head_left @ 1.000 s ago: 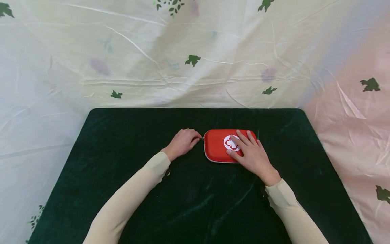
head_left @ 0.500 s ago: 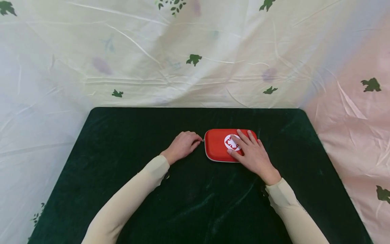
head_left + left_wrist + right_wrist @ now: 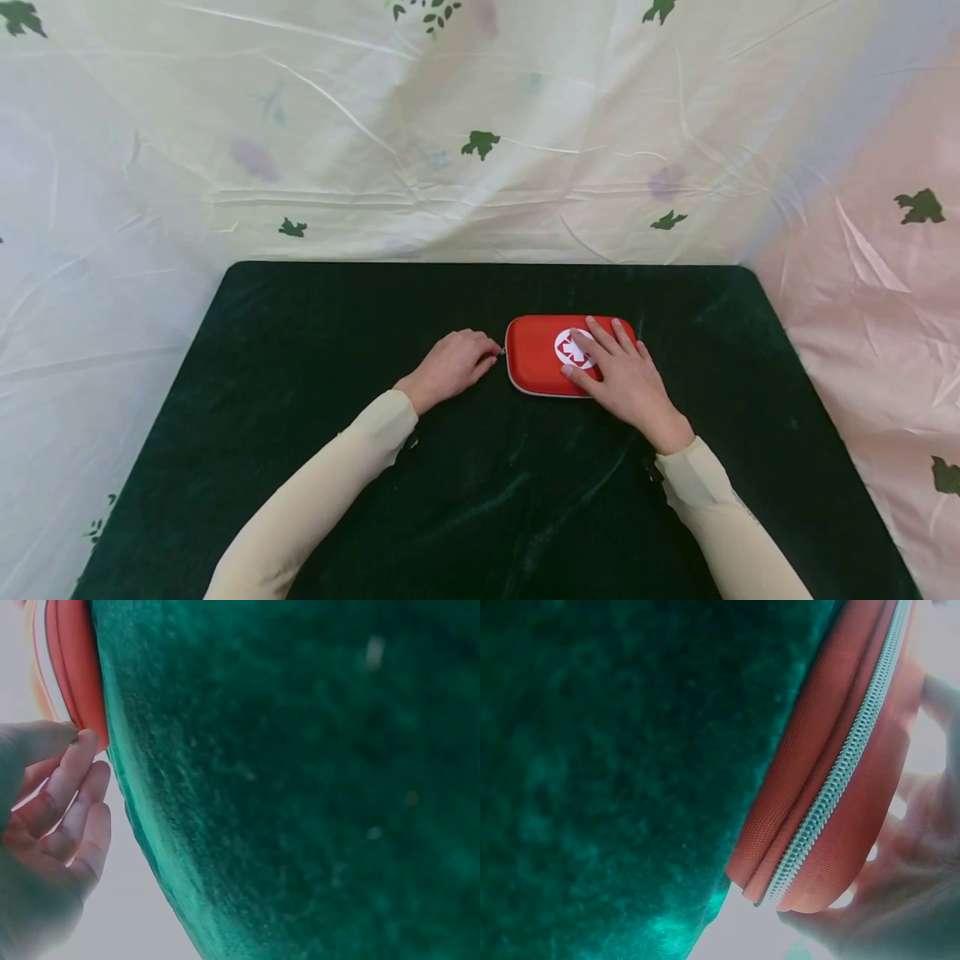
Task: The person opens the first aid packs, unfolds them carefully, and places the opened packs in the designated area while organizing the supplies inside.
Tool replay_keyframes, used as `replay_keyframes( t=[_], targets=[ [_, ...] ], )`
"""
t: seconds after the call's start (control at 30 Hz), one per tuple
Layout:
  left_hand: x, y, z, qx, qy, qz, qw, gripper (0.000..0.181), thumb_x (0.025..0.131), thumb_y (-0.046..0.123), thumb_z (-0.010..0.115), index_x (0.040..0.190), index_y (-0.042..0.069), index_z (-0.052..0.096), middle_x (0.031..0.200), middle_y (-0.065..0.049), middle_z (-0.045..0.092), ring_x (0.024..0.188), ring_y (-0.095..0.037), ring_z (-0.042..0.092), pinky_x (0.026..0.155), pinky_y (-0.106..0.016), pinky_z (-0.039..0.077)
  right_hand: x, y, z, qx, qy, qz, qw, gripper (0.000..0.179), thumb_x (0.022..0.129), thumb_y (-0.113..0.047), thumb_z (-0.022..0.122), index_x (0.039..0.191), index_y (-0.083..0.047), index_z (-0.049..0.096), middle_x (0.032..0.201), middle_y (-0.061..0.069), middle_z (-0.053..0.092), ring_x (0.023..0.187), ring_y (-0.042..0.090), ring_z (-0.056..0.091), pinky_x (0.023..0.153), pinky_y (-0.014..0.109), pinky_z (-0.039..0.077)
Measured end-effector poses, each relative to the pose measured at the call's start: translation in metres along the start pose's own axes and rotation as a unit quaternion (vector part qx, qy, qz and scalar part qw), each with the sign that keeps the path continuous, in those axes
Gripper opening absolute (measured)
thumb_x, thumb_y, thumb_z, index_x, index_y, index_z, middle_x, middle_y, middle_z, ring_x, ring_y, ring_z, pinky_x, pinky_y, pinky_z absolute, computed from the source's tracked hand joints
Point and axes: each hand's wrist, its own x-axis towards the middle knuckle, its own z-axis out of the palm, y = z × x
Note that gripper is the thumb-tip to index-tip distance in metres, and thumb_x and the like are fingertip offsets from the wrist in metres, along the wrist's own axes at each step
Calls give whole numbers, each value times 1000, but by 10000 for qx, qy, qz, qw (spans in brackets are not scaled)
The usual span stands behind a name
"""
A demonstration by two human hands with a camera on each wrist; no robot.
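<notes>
Nearest the camera, two cream sleeves (image 3: 315, 500) are reaching forward over a dark green velvet table cover (image 3: 480, 517), one from each side, converging on a single object at the table's middle.

The right hand (image 3: 622, 379) is lying flat on the lid of a red zippered first-aid case (image 3: 540, 354), its fingers straight and slightly spread, partly covering the white round emblem (image 3: 572, 348) — a pressing hold that looks meant to pin the case against the velvet so it cannot slide. In the right wrist view the case is sitting closed, its pale zipper (image 3: 840, 787) running shut along the seam between the two red shell halves, with the palm resting over the top half.

The left hand (image 3: 453, 367) is resting just beside the case's left end, fingers curled in, thumb and forefinger meeting at a small metal zipper pull (image 3: 501, 353) that juts from that end. The left wrist view shows the curled fingertips (image 3: 86, 746) touching the red edge, and the pinch itself is too small to make out fully — it appears narrow and closed on the pull, braced against the other hand's weight.

Beyond the table, a crinkled pale backdrop sheet (image 3: 480, 133) printed with green leaves is hanging as a wall.
</notes>
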Motion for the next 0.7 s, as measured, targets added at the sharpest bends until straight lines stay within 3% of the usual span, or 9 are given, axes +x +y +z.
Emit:
replay_keyframes(
  t=[0.7],
  targets=[
    [-17,17,1,169,-154,189,9996,22,101,21,69,120,12,74,114,-3,74,103,-16,66,96,-36,55,1,1,1,1,-4,42,10000,78,98,-61,56,163,-24,34,174,6,15,157,43,4,117,75,13]
  ],
)
